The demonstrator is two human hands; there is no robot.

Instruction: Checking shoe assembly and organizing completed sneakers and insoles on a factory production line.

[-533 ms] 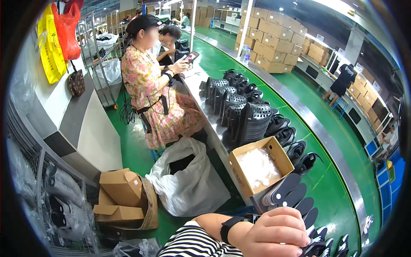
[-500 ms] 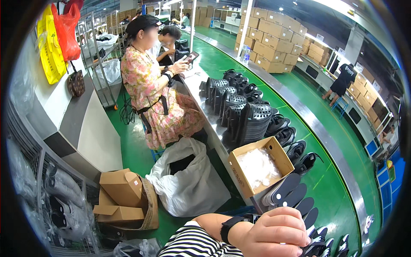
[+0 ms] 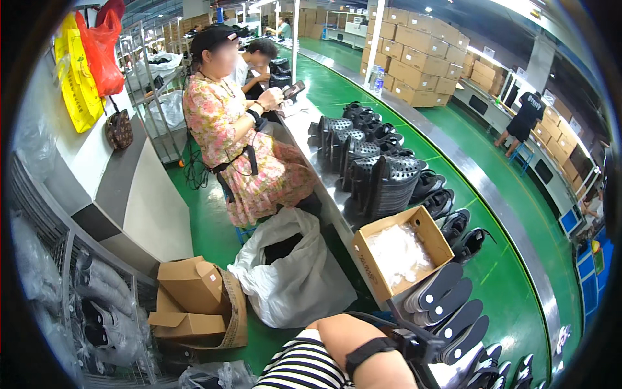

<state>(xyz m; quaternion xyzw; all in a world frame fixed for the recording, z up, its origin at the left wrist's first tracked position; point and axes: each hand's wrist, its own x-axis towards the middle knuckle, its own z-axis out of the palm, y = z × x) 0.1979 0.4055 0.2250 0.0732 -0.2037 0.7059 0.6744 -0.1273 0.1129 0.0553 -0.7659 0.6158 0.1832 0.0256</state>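
Note:
My left forearm (image 3: 379,366) comes in at the lower edge, out of a black-and-white striped sleeve (image 3: 301,363). A black strap (image 3: 370,352) wraps the arm, with a dark device (image 3: 414,342) mounted beside it. The left hand itself lies beyond the lower edge, so its fingers are hidden. My right hand does not appear. Closest to the forearm, black insoles (image 3: 465,329) with white round stickers lie in overlapping rows on the bench. Beyond them stands an open cardboard box (image 3: 369,262) of whitish, translucent small pieces (image 3: 398,254). Black-and-white shoes (image 3: 486,366) sit at the bottom right.
Stacked black perforated shoe pieces (image 3: 392,185) and black shoes (image 3: 437,202) line the bench. A white sack (image 3: 311,279) and a carton (image 3: 233,311) stand on the floor at left. A seated co-worker (image 3: 243,149) in a floral dress holds a phone. A wire rack (image 3: 68,285) borders the left.
My left hand, curled in a loose fist half a second ago, has dropped below the lower edge; its forearm and strapped device now show. The view has shifted slightly.

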